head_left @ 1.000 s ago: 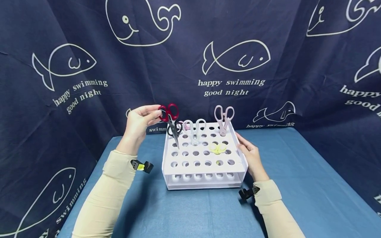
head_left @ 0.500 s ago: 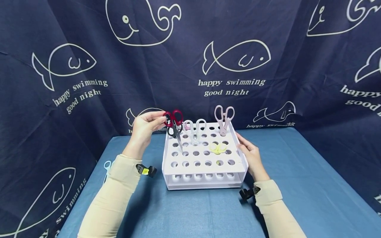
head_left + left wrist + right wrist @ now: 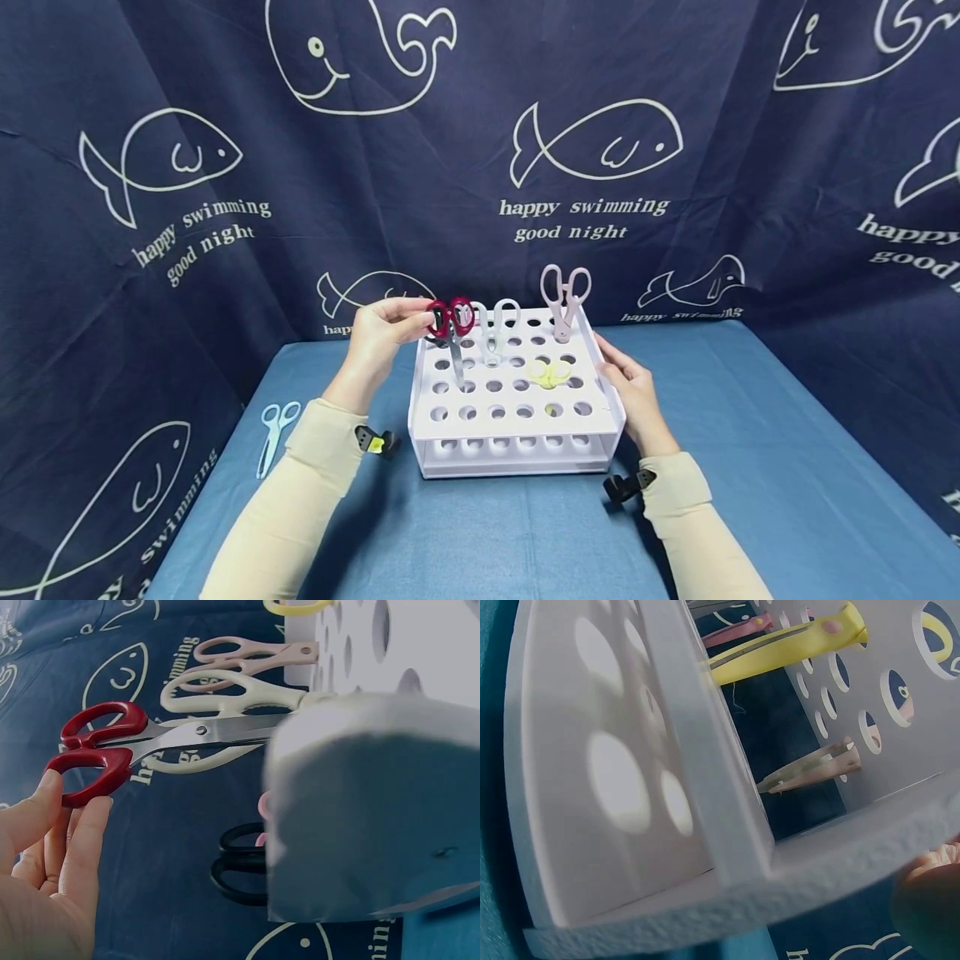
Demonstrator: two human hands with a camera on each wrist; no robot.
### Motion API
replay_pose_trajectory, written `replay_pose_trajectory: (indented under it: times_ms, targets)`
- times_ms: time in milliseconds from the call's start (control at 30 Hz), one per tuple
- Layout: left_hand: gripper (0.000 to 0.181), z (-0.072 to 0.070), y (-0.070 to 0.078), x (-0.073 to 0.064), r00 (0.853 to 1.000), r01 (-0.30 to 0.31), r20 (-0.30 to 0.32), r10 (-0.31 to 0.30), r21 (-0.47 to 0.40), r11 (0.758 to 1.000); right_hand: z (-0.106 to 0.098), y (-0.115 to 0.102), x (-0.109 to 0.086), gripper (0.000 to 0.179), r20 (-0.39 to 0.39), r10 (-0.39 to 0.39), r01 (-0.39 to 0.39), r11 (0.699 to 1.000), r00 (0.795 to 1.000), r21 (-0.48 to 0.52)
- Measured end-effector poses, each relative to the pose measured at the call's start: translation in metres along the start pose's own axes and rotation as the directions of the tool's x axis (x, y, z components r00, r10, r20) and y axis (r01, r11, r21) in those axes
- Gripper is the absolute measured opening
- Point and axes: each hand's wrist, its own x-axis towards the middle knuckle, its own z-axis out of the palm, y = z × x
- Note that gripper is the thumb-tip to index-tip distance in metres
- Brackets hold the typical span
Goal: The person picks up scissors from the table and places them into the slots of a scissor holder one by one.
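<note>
My left hand [image 3: 375, 342] pinches one handle loop of the red-handled scissors [image 3: 452, 320], which hang blades down over the left side of a white perforated rack [image 3: 450, 429]. Their tips are right at one of its holes. In the left wrist view, thumb and fingers meet at the lower red loop [image 3: 112, 769]. My right hand [image 3: 636, 396] rests against the rack's right side wall, its fingers extended along it. White scissors [image 3: 270, 694], pale pink scissors [image 3: 562, 325] and yellow scissors [image 3: 550, 375] stand in other holes. Black handles [image 3: 241, 859] show behind the rack's edge in the left wrist view.
Light blue scissors [image 3: 274, 425] lie on the blue tablecloth [image 3: 510, 533] left of the rack, close to my left sleeve. A dark blue curtain [image 3: 450, 200] with fish drawings hangs behind and along both sides of the table.
My left hand has lowered the red scissors and moved them to the right, bringing their tips to a rack hole. The light blue scissors have come into view from behind the sleeve. The right hand stays put.
</note>
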Motion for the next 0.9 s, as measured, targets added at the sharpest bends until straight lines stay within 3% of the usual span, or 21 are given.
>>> replay_pose_trajectory:
  times_ms: [200, 533, 900]
  targets:
    - [0.030, 0.002, -0.006, -0.003, 1.000, -0.006, -0.008, 0.006, 0.076, 0.997, 0.001, -0.001, 0.001, 0.045, -0.004, -0.003, 0.003, 1.000, 1.000, -0.009]
    - [0.024, 0.007, -0.013, -0.009, 0.999, -0.003, 0.033, -0.003, 0.183, 0.983, 0.001, 0.000, 0.000, 0.045, -0.003, 0.010, -0.010, 1.000, 1.000, -0.010]
    - [0.022, 0.011, -0.020, -0.011, 0.997, -0.005, 0.082, -0.013, 0.217, 0.976, -0.001, 0.002, 0.001, 0.045, 0.012, -0.009, 0.009, 1.000, 1.000, 0.018]
